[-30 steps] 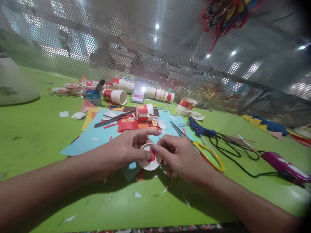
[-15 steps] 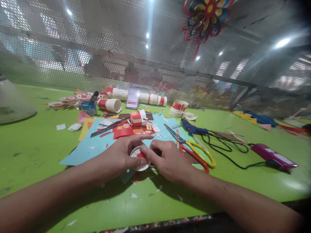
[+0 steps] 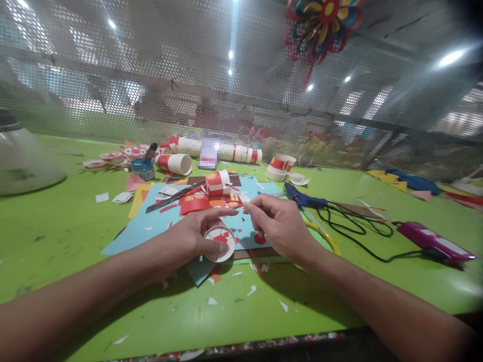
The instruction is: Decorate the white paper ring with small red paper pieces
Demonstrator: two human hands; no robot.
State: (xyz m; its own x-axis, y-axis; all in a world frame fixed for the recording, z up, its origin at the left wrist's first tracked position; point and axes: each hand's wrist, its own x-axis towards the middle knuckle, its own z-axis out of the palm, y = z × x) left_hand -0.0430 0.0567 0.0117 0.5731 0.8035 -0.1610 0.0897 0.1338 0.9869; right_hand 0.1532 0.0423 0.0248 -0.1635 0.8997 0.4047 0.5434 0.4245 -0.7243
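Head view: green surface (image 3: 151, 311) carries blue paper (image 3: 132, 231), strewn with scraps; red-and-white cup (image 3: 218, 183) on it, blue glue gun (image 3: 305, 197) just beside its right side. Left hand (image 3: 188, 234) low over the paper's near edge, fingers gripping white disc (image 3: 219, 244) with red pieces on its face. Right hand (image 3: 283, 223) apart from disc, fingertips bunched; cannot tell whether they pinch anything.
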